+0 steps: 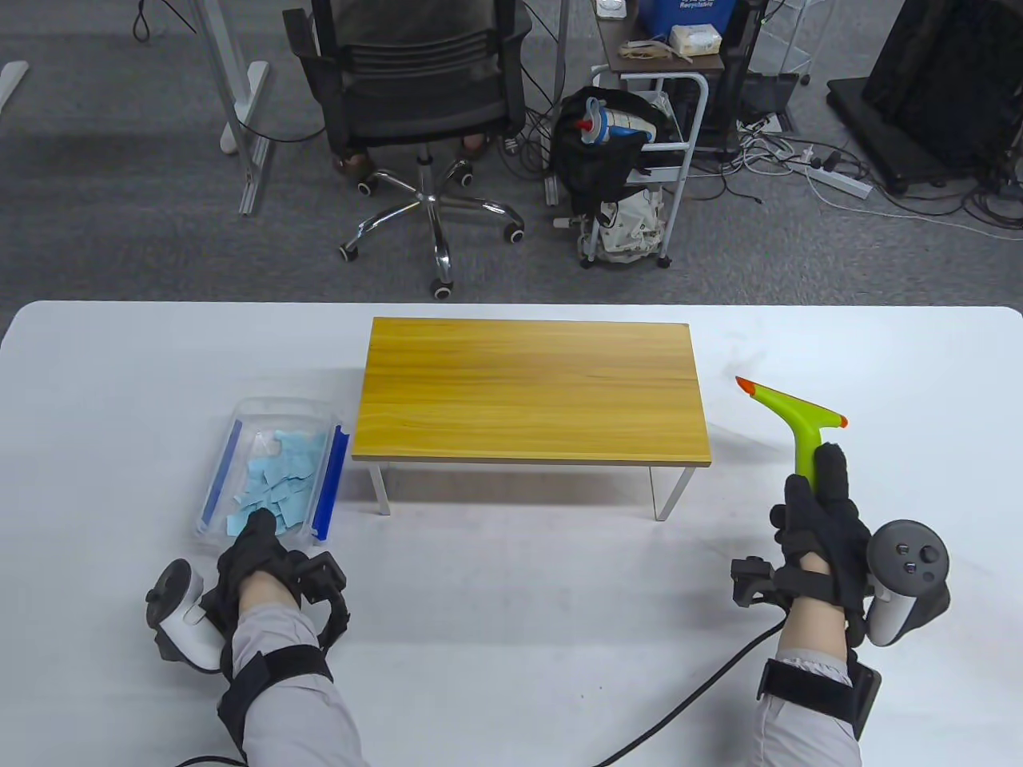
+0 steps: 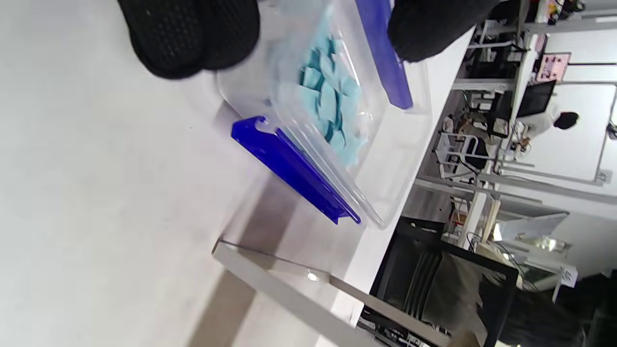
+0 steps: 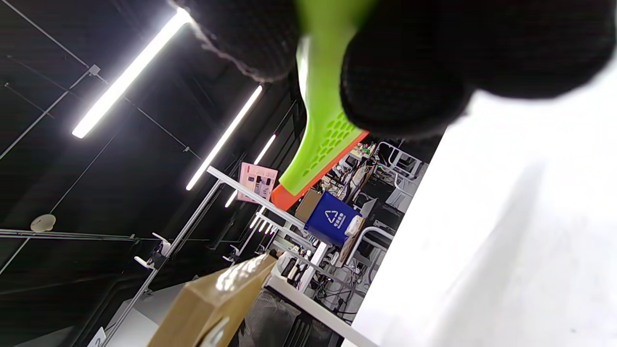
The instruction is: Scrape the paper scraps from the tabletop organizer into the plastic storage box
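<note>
The wooden-topped tabletop organizer (image 1: pixel 531 391) stands mid-table on white legs; its top is bare. A clear plastic storage box (image 1: pixel 248 415) with blue latches (image 1: pixel 328 483) sits left of it and holds light-blue paper scraps (image 1: pixel 280 479). The box (image 2: pixel 385 159) and the scraps (image 2: pixel 328 106) also show in the left wrist view. My left hand (image 1: pixel 260 543) holds the near end of the box, fingers (image 2: pixel 188 33) at its rim. My right hand (image 1: pixel 819 511) grips the handle of a green scraper (image 1: pixel 799 415) with an orange edge, right of the organizer. The scraper (image 3: pixel 323 140) is raised off the table.
The white table (image 1: pixel 511 623) runs to its far edge just behind the organizer. Beyond it on the floor are an office chair (image 1: pixel 423 120), a cart with bags (image 1: pixel 631 160) and cables. A black cable (image 1: pixel 703 687) trails from my right wrist.
</note>
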The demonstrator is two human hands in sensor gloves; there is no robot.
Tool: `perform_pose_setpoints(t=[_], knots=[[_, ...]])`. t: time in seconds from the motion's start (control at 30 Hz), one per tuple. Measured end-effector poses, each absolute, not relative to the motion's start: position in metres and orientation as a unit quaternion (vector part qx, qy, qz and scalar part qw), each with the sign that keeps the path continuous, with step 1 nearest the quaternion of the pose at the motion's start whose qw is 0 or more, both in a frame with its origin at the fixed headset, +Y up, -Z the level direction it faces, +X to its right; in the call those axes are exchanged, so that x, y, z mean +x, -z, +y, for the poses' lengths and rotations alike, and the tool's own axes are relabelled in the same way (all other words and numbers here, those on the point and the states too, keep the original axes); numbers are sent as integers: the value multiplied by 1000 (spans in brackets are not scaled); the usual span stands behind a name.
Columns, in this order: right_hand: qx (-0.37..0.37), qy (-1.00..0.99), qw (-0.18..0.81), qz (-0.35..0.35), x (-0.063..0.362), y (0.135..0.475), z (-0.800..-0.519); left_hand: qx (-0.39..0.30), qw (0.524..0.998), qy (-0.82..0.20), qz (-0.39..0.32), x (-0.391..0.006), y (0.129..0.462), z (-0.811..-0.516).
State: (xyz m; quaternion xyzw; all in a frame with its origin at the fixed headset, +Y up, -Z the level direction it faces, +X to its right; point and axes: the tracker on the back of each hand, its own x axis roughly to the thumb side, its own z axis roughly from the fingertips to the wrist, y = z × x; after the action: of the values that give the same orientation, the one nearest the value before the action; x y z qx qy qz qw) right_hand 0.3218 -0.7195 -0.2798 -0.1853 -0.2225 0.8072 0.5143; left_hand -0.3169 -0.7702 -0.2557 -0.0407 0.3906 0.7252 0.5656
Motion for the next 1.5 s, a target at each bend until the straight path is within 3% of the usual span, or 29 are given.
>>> perform_pose_setpoints(t=[0.1, 0.17, 0.23, 0.43, 0.5, 0.6, 0.73, 0.87, 1.5], knots=[[-179, -817, 502, -220, 317, 282, -719, -10, 654, -658, 373, -305, 256, -745], [-175, -824, 493, -219, 313, 284, -718, 26, 732, -607, 309, -290, 262, -724], [-169, -831, 484, -217, 309, 285, -719, 67, 810, -551, 192, -266, 267, -695], [-174, -832, 479, -218, 309, 285, -720, 140, 899, -409, -72, -190, 254, -646], [-180, -829, 482, -221, 312, 284, -720, 155, 922, -323, -145, -163, 242, -646], [-189, -828, 478, -224, 316, 282, -721, 167, 938, -210, -220, -136, 231, -668], [-200, -834, 464, -225, 321, 283, -724, 157, 945, -116, -261, -125, 231, -712], [-209, -840, 451, -218, 322, 285, -730, 64, 944, -187, -264, -130, 240, -740], [-291, -889, 336, -112, 326, 294, -772, 28, 935, -278, -217, -152, 246, -745]])
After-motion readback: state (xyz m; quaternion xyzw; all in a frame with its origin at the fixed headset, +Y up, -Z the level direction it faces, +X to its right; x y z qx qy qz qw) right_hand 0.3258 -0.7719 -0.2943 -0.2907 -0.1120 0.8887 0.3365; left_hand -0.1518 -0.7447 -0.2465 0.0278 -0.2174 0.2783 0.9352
